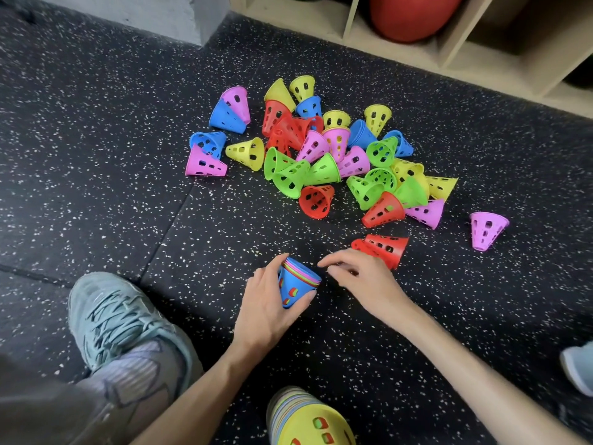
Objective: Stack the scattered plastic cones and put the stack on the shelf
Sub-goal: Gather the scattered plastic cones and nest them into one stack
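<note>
Left hand [272, 303] grasps small nested stack [296, 282], blue outermost, low over floor [96, 155]. Right hand [359, 274] empty, fingers loosely curled beside red cones [385, 248]. Advice: align rims, seat next cone squarely. Shelf [449, 53] beyond pile [321, 149].

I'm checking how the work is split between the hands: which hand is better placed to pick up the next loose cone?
The right hand. It is empty, fingers loosely open, right beside the red cones. The left hand is occupied gripping the small blue-topped stack, so it probably serves best holding that steady.
</note>
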Tool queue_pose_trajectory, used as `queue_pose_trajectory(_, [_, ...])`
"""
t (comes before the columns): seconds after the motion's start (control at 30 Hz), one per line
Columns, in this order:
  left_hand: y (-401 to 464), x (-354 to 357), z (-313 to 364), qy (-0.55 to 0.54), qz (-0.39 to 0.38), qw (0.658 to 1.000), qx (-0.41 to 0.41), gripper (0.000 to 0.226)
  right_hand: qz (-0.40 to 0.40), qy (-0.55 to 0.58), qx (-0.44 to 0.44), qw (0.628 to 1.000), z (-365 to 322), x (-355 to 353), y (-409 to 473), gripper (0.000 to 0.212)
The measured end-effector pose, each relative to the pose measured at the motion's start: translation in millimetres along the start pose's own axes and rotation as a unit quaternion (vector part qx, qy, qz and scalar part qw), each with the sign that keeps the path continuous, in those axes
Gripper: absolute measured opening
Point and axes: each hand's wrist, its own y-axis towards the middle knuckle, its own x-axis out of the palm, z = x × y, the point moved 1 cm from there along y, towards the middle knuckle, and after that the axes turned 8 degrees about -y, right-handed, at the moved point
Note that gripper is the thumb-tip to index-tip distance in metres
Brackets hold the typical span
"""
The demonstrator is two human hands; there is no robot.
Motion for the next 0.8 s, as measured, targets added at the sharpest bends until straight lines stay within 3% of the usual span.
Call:
queue_pose_trajectory(0.17, [-0.4, 1.3, -5.8, -0.012, 0.000, 1.000, -0.008, 0.084, 0.143, -0.012, 0.039, 0.989, 18.8, -60.0, 27.0, 0.025])
queue_pose_trajectory(0.3, [0.3, 1.9, -6.6, -0.006, 0.003, 1.000, -0.003, 0.087, 0.226, -0.114, 0.073, 0.965, 48.6, -106.7, 49.0, 0.030])
queue_pose_trajectory(0.4, [0.0, 2.5, -6.1, -0.007, 0.004, 1.000, 0.002, 0.088, 0.191, -0.163, 0.105, 0.962, 64.8, -125.9, 61.5, 0.027])
queue_pose_trajectory(0.57, [0.5, 2.7, -7.2, 0.000, -0.002, 1.000, -0.002, 0.088, 0.075, -0.196, 0.154, 0.965, 72.0, -122.6, 70.6, 0.040])
queue_pose_trajectory(0.8, [0.0, 1.9, -4.5, 0.009, -0.009, 1.000, 0.010, 0.086, 0.198, -0.192, 0.135, 0.952, 66.3, -118.4, 54.4, 0.034])
